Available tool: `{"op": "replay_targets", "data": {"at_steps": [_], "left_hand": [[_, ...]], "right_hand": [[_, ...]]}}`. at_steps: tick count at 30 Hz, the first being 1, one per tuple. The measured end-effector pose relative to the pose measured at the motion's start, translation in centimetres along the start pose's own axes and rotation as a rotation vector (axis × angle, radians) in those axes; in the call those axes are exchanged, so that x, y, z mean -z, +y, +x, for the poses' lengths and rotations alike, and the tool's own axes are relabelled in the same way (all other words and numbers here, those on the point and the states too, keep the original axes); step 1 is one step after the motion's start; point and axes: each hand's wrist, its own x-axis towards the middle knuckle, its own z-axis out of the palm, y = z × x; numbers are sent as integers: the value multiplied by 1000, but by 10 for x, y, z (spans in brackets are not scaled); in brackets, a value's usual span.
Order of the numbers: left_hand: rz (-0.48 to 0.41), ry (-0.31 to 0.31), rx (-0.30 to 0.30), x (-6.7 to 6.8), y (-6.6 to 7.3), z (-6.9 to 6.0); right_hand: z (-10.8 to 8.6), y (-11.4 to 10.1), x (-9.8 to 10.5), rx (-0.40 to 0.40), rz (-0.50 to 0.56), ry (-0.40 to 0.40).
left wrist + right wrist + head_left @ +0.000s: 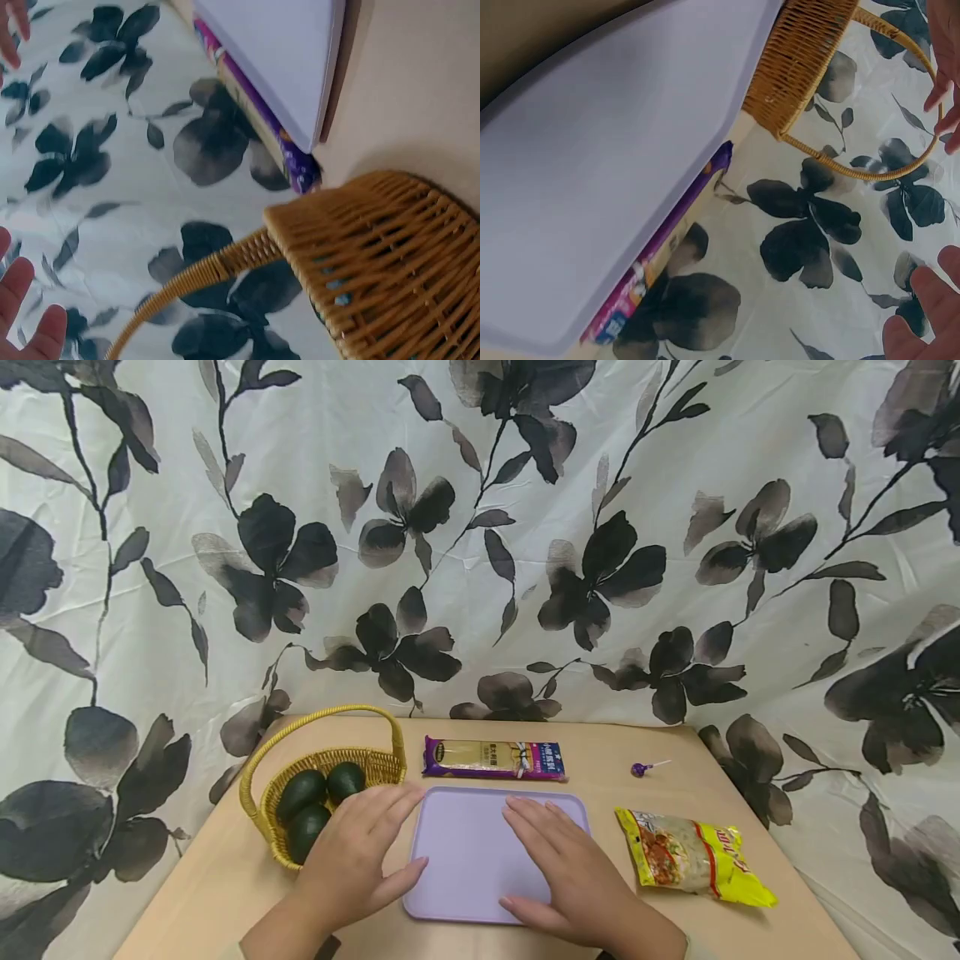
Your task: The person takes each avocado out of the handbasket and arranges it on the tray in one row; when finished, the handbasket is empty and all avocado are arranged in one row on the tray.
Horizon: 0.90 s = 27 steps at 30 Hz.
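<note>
My left hand (363, 852), its fingers extended and empty, is raised between a wicker basket (387, 765) and a lilac tray (468, 860). Three dark green avocados (302, 793) lie in the basket, partly covered by that hand in the head view. Over the tray's right side is my right hand (570, 868), also empty with straight fingers. Both palms face inward and down. Whether either hand touches the tray cannot be told. Only fingertips (46, 334) show at the edge of the left wrist view, and likewise fingers (930, 300) in the right wrist view.
Behind the tray lies a long purple pack of noodles (487, 758). A yellow bag of food (693, 858) rests to the right, with a small purple lollipop (640, 770) farther back. The basket's tall handle (330, 712) arches upward. A floral cloth (480, 568) hangs behind the table.
</note>
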Motion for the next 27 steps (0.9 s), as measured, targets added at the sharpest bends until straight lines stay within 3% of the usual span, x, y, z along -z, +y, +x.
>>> {"op": "replay_targets", "data": {"at_steps": [11,15,24,27], "left_hand": [[14,209,74,17,-18,1],[31,247,94,27,-25,0],[51,400,35,47,-39,6],[94,421,55,52,-44,4]], "right_hand": [[20,-7,-14,-18,118,17],[28,-12,-19,-16,151,6],[45,-20,-33,-10,207,37],[51,-22,-39,-29,229,31]]}}
